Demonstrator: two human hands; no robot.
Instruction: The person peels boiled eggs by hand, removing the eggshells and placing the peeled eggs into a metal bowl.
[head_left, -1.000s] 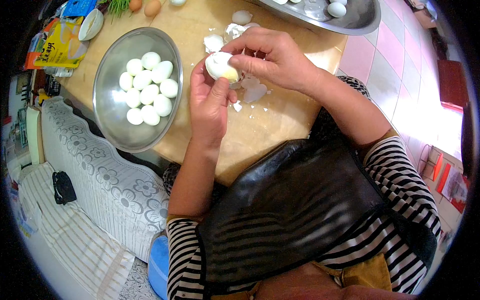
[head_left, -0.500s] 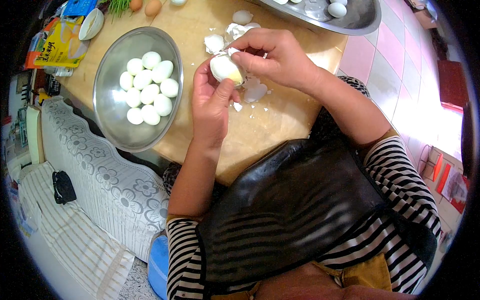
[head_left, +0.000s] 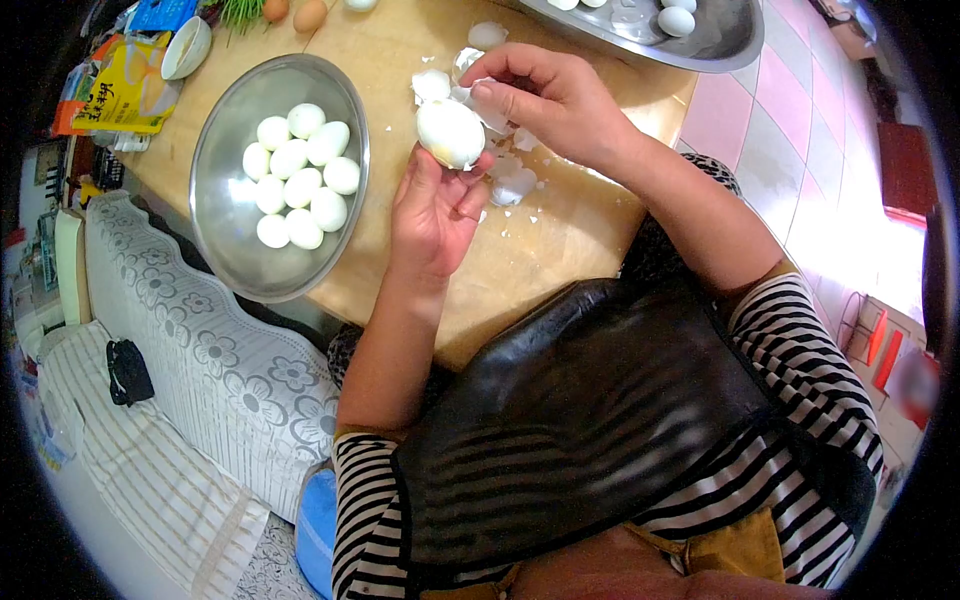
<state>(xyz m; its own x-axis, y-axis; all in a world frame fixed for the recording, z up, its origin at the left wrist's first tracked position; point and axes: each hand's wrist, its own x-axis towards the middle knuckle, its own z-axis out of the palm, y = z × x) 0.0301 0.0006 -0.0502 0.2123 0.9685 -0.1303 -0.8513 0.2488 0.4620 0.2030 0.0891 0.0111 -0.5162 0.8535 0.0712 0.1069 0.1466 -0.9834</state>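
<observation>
My left hand (head_left: 437, 205) holds a mostly peeled boiled egg (head_left: 450, 132) up on its fingertips, thumb against the near side. The egg's surface is white and smooth, with a yellowish patch low down. Just beyond it, my right hand (head_left: 545, 100) is closed in a pinch, thumb against fingers, apart from the egg. A piece of eggshell (head_left: 490, 116) shows at those fingertips. Broken shells (head_left: 513, 184) and small crumbs lie on the wooden table beneath and beside the hands. On the left stands a steel bowl (head_left: 225, 205) with several peeled eggs (head_left: 302, 188) in it.
A metal basin (head_left: 735, 52) with several eggs sits at the table's far right. One whole egg (head_left: 487, 36) lies below it. Brown eggs (head_left: 310, 15), a small white bowl (head_left: 186, 48) and a yellow packet (head_left: 125, 85) are at the far left. A covered sofa (head_left: 200, 320) flanks the table.
My right hand has drawn away from the egg with a bit of shell. My left hand has turned the egg and opened its grip, so more bare white shows.
</observation>
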